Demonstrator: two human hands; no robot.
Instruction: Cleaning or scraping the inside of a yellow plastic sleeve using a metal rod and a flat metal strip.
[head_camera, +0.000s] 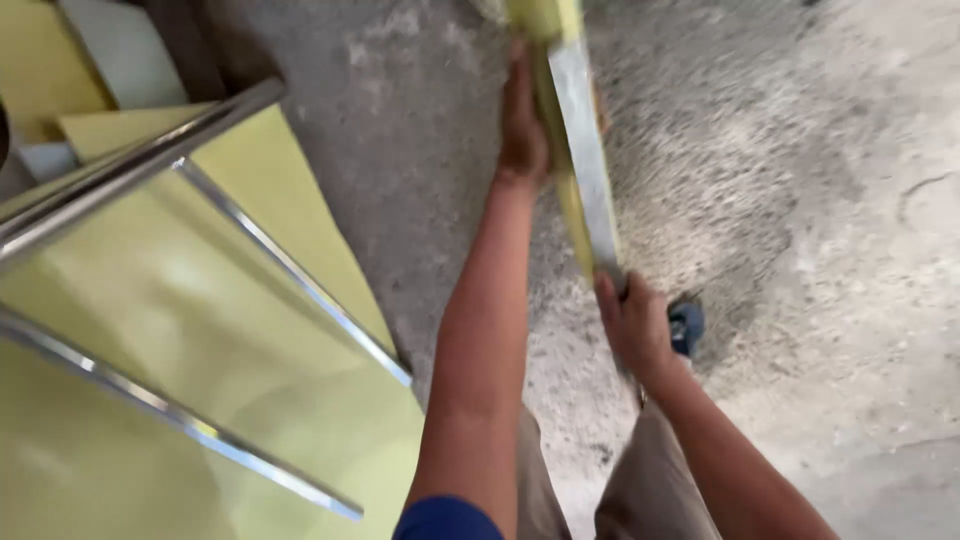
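A long, narrow yellow-green panel with a shiny metal edge strip (585, 150) stands on edge in front of me and runs from the top of the view down toward my legs. My left hand (522, 120) grips its far left side, fingers wrapped on the yellow face. My right hand (635, 325) holds its near lower end. Both arms reach forward over my khaki trousers (640, 490).
Several large yellow-green sheets (200, 330) with metal strips (290, 270) lie stacked at the left. A steel tube (130, 170) crosses above them. Rough grey concrete floor (800, 200) spreads to the right. A blue shoe (688, 325) shows by my right hand.
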